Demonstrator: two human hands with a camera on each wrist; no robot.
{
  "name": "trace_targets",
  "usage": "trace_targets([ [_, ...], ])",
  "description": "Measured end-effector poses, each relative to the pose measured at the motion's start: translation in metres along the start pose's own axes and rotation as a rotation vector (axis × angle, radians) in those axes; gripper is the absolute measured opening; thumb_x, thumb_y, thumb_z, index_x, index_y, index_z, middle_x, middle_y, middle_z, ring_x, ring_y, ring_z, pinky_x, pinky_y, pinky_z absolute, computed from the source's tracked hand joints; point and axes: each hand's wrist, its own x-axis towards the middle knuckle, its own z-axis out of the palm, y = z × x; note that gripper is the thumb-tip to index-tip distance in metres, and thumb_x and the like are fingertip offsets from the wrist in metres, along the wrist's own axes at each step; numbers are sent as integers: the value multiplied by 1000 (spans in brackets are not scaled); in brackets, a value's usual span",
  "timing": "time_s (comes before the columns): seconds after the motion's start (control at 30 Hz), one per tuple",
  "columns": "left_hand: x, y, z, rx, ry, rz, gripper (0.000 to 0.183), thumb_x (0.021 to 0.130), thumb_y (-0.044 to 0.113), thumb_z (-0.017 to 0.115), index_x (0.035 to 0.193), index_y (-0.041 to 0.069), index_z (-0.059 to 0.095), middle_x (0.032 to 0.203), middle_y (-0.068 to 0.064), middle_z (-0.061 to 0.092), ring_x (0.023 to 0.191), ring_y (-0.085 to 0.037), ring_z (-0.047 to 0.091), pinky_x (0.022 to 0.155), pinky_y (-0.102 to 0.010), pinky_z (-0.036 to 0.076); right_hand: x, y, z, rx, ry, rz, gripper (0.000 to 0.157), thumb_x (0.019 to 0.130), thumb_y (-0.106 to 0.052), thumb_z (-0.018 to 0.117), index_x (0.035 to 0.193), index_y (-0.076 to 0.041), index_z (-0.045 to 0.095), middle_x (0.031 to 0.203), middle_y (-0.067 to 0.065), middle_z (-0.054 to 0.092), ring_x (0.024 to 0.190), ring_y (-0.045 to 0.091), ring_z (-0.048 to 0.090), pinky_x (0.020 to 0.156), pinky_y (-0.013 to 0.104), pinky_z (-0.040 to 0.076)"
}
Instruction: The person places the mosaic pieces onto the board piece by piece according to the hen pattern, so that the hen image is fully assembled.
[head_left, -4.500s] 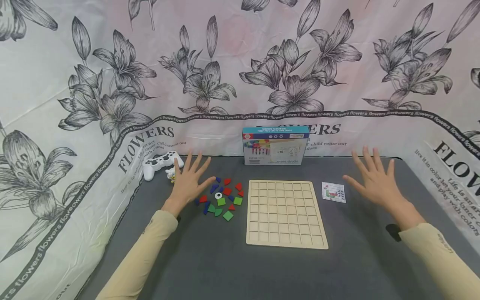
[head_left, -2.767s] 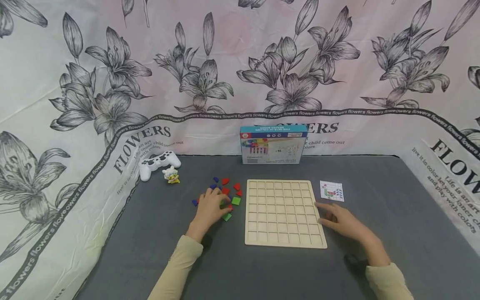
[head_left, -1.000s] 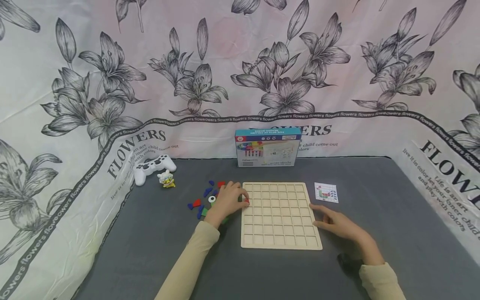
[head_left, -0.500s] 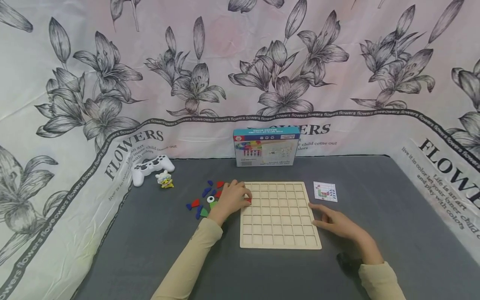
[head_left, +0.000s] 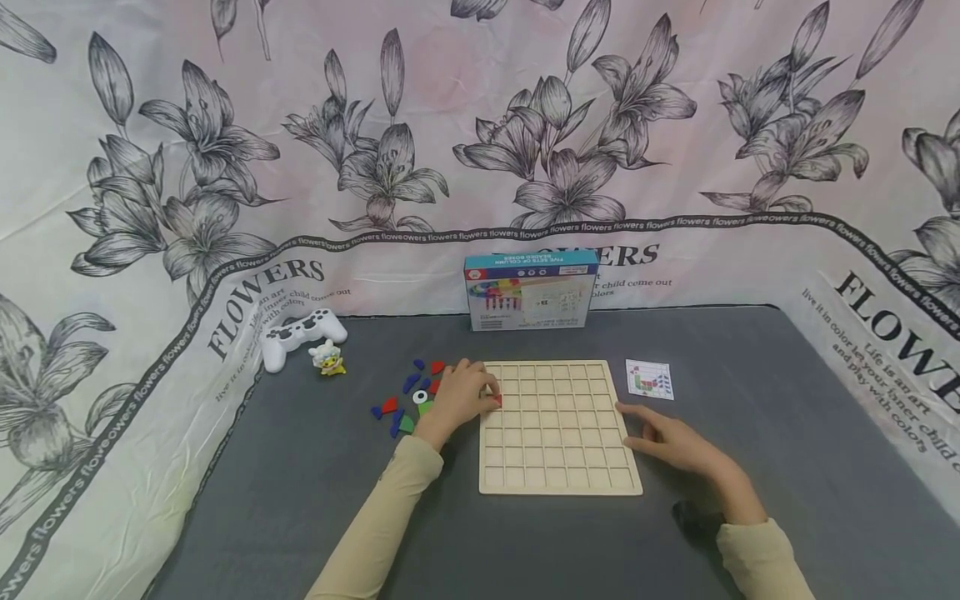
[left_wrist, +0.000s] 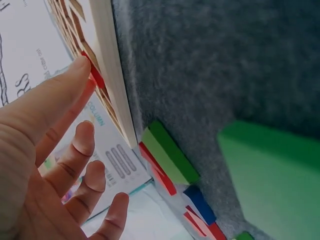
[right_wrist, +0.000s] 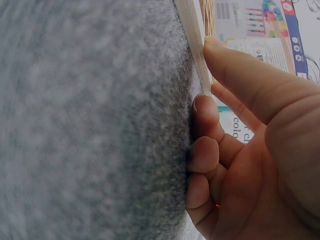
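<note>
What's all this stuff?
Square wooden grid board: one, tan, centre
Small block: one, red, board's left side
Loose flat blocks: several, red, blue, green, left
Ring: one, white, among blocks
Game controller: one, white, left
Toy figurine: one, white, yellow, beside controller
Cardboard box: one, blue, white, behind board
Printed card: one, white, right of board
Floral cloth: one, whitish, back
Table: one, grey, underneath
Sleeves: two, beige, forearms
Left hand: one, pinching small block
Right hand: one, touching board's edge

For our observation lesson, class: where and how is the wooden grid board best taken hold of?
The wooden grid board is probably best gripped by its right rim, coming from its right side, thumb and fingertips on the edge. It lies flat, with a thin, straight border; the right hand touches that rim, while the left hand and loose pieces crowd the opposite side.
</note>
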Motion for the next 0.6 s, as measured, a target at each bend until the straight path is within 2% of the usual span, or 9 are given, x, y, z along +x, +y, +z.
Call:
trace_targets([
  [0.1, 0, -4, -2, -34, 11, -1, 15, 79, 31, 73, 91, 23, 72, 87, 1, 56, 77, -17, 37, 73, -37, 31, 1, 0, -1, -1, 4, 4, 60, 87, -32, 63, 139, -11, 41, 70, -3, 46, 54, 5, 37, 51, 22, 33],
  [0.27, -1, -15, -9, -23, 37, -6, 19, 78, 30, 73, 95, 21, 72, 88, 1, 56, 78, -17, 40, 77, -42, 35, 1, -1, -2, 2, 10, -13, 59, 88, -31, 63, 138, -9, 42, 69, -3, 46, 54, 5, 37, 50, 22, 33],
  [0.6, -3, -43, -25, -22, 31, -83, 19, 79, 27, 73, 98, 21, 72, 102, -1, 60, 95, -25, 48, 86, -50, 36, 2, -1, -4, 16, 5, -4, 60, 87, -31, 63, 138, -10, 41, 69, -2, 45, 54, 5, 37, 50, 22, 33],
])
